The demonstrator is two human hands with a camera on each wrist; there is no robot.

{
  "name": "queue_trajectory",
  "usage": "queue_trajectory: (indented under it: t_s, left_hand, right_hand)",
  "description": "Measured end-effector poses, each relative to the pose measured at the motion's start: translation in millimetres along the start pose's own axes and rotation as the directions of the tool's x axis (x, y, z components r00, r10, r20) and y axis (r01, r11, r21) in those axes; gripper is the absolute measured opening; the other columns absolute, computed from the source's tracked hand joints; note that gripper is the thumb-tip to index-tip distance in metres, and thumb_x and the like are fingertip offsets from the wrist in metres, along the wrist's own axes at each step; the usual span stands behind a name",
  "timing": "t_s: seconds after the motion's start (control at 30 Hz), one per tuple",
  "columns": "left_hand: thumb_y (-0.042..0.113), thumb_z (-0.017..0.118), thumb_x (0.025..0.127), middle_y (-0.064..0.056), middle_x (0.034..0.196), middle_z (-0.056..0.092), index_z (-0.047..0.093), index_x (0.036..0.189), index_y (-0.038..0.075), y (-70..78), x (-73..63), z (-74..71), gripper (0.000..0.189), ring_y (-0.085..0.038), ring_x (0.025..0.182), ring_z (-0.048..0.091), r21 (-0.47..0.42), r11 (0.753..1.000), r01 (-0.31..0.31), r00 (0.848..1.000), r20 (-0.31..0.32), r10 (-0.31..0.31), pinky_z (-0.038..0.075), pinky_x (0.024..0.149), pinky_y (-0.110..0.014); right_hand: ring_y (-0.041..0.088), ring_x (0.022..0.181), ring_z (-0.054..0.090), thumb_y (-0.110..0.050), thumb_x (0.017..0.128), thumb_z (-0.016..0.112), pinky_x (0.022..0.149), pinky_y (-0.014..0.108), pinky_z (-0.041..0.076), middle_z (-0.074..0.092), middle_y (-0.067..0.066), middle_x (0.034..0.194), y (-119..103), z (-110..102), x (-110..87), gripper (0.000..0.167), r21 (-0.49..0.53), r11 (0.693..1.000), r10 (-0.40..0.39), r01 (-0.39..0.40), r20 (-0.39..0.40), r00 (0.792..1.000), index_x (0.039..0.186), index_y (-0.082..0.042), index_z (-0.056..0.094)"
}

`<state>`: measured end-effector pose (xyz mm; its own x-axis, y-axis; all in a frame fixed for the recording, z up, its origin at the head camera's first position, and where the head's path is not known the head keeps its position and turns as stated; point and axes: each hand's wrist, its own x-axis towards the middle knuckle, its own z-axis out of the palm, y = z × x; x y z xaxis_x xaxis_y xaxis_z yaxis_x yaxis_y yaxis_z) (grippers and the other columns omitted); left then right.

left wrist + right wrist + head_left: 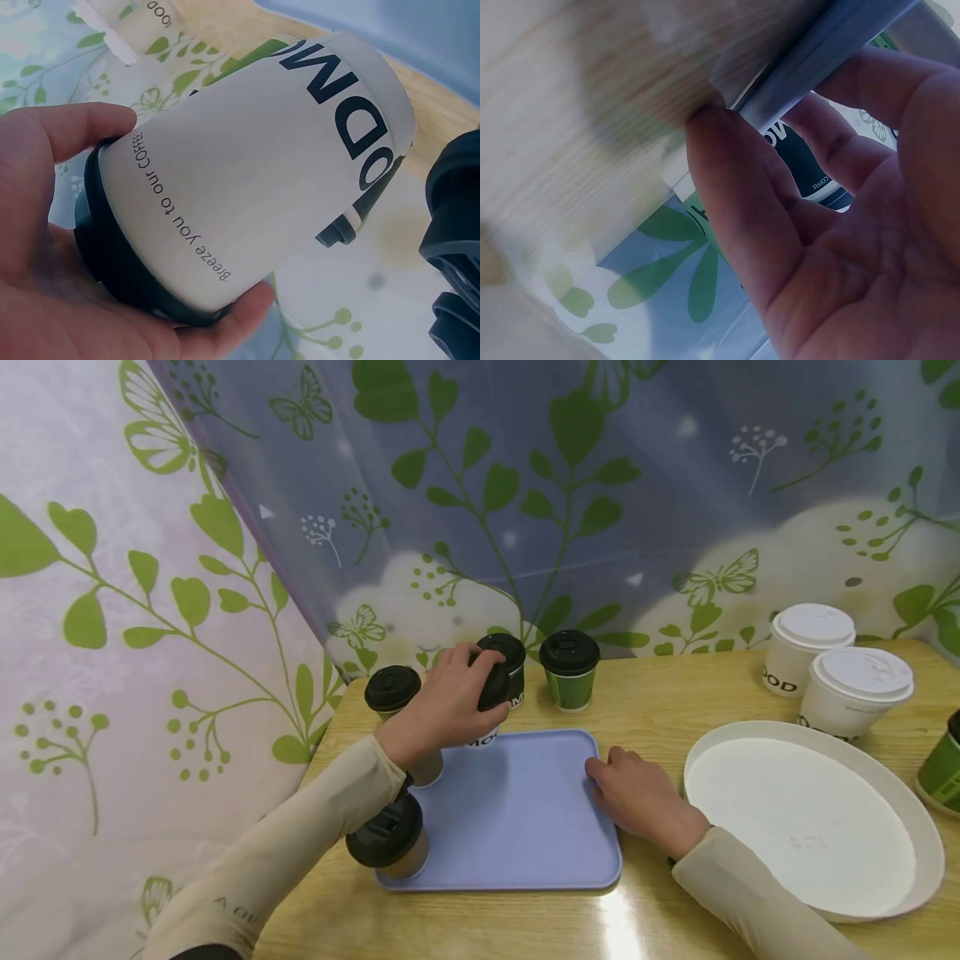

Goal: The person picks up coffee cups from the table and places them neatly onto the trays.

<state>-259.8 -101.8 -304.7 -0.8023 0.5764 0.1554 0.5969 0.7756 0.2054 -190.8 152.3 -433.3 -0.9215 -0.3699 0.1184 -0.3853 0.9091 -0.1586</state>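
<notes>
In the head view my left hand (453,697) reaches over the back left of a blue tray (525,810) and grips a white paper cup (247,172) by its black lid (127,255). Thumb and fingers curl round the lid from both sides in the left wrist view. At the tray's right edge my right hand (637,797) pinches the rim between thumb and fingers (739,202). A brown cup with a black lid (386,835) stands at the tray's front left corner. Another brown cup (427,770) behind it is mostly hidden by the left wrist.
Behind the tray stand a black cup (513,668) and a green cup (572,681), both black-lidded. Another black-lidded cup (392,687) is at the left. A round white tray (697,768) lies right, with two white cups (847,702) behind and a green cup (943,768) beside it.
</notes>
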Motion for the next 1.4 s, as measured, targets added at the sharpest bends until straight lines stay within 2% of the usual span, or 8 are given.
queue_trajectory:
  t_s: [0.27, 0.57, 0.83, 1.07, 1.27, 1.4]
  left_hand:
    - [0.034, 0.068, 0.098, -0.027, 0.149, 0.037, 0.047, 0.149, 0.007, -3.2, 0.0, 2.4, 0.061, -0.046, 0.132, 0.041, -0.021, 1.0, 0.013, 0.999, 0.03, -0.013, 0.04, 0.102, -0.062]
    - [0.034, 0.067, 0.098, -0.028, 0.148, 0.039, 0.047, 0.149, 0.007, -2.6, 0.3, 4.7, 0.061, -0.043, 0.128, 0.044, -0.018, 1.0, 0.021, 0.999, 0.046, -0.02, 0.045, 0.093, -0.056]
    - [0.034, 0.066, 0.1, -0.029, 0.148, 0.04, 0.046, 0.149, 0.006, -3.6, -0.6, 5.2, 0.06, -0.043, 0.134, 0.042, -0.053, 0.998, 0.038, 0.996, 0.086, -0.034, 0.043, 0.1, -0.057]
    - [0.036, 0.065, 0.1, -0.027, 0.144, 0.044, 0.045, 0.151, 0.005, -5.3, -2.0, 6.7, 0.062, -0.041, 0.125, 0.048, -0.061, 0.998, 0.033, 0.994, 0.111, -0.026, 0.047, 0.094, -0.052]
    - [0.038, 0.064, 0.101, -0.027, 0.144, 0.044, 0.043, 0.151, 0.006, -6.9, -2.2, 9.6, 0.063, -0.039, 0.123, 0.05, -0.052, 0.997, 0.051, 0.99, 0.131, -0.044, 0.048, 0.093, -0.051]
    - [0.037, 0.064, 0.101, -0.028, 0.143, 0.046, 0.043, 0.151, 0.005, -8.4, -1.9, 11.7, 0.063, -0.04, 0.122, 0.051, -0.036, 0.999, 0.039, 0.99, 0.134, -0.034, 0.049, 0.093, -0.051]
  right_hand:
    - [0.026, 0.067, 0.053, -0.009, 0.095, 0.068, 0.049, 0.041, 0.045, 0.053, 0.013, 0.081, 0.9, 0.8, -0.5, 0.004, -0.005, 1.0, -0.004, 0.004, -0.017, 1.0, 0.098, -0.008, 0.066]
    - [0.025, 0.068, 0.053, -0.01, 0.095, 0.068, 0.05, 0.04, 0.046, 0.054, 0.013, 0.083, -0.1, -0.6, -1.0, 0.005, -0.005, 1.0, 0.004, -0.004, 0.002, 1.0, 0.1, -0.008, 0.066]
    - [0.025, 0.066, 0.053, -0.009, 0.095, 0.068, 0.049, 0.04, 0.046, 0.053, 0.013, 0.081, 0.9, 1.0, -1.4, 0.005, -0.007, 1.0, -0.005, 0.005, -0.015, 1.0, 0.099, -0.008, 0.066]
    - [0.026, 0.065, 0.053, -0.009, 0.094, 0.068, 0.048, 0.041, 0.045, 0.052, 0.012, 0.079, 1.7, 2.5, -0.9, 0.004, -0.009, 1.0, -0.012, 0.012, -0.048, 0.999, 0.096, -0.008, 0.065]
    - [0.026, 0.066, 0.053, -0.009, 0.094, 0.069, 0.049, 0.041, 0.045, 0.053, 0.013, 0.08, 1.0, 1.5, -0.6, 0.004, -0.005, 1.0, -0.006, 0.006, -0.03, 1.0, 0.097, -0.008, 0.065]
    - [0.026, 0.067, 0.053, -0.009, 0.094, 0.069, 0.049, 0.041, 0.045, 0.053, 0.013, 0.081, 0.5, 0.7, -0.8, 0.005, -0.001, 1.0, -0.007, 0.007, -0.017, 1.0, 0.098, -0.009, 0.065]
